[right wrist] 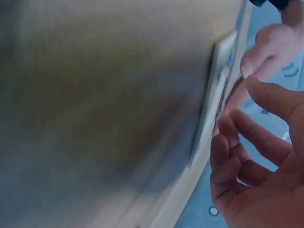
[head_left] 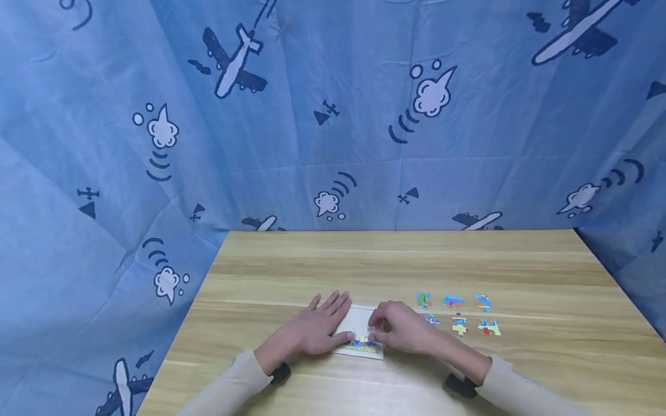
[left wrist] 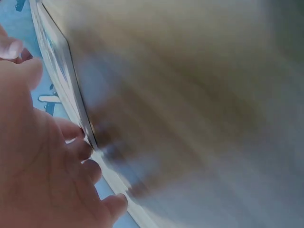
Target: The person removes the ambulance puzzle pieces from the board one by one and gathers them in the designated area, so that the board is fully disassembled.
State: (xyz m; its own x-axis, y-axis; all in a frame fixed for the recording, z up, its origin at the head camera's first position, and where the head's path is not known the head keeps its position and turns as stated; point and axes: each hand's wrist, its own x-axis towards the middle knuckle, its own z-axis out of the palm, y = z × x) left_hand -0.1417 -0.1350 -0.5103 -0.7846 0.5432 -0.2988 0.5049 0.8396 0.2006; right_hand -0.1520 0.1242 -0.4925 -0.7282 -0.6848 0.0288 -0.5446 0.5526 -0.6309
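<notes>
A small white-framed puzzle board (head_left: 359, 318) lies on the table, with joined colourful jigsaw pieces (head_left: 361, 348) along its near side. My left hand (head_left: 318, 328) rests on the board's left side, fingers spread and pointing away, its thumb by the joined pieces. Over the right side is my right hand (head_left: 407, 328), its fingers loosely bent and the thumb tip close to the end of the pieces. In the right wrist view, a gap shows between the thumb (right wrist: 270, 97) and the other fingers, and no piece is visible there.
Several loose jigsaw pieces (head_left: 459, 329) lie in two rows right of the board, one partly behind the right hand. The wooden table (head_left: 270, 260) meets a blue curtain (head_left: 354, 138) with aeroplane prints at its back and sides.
</notes>
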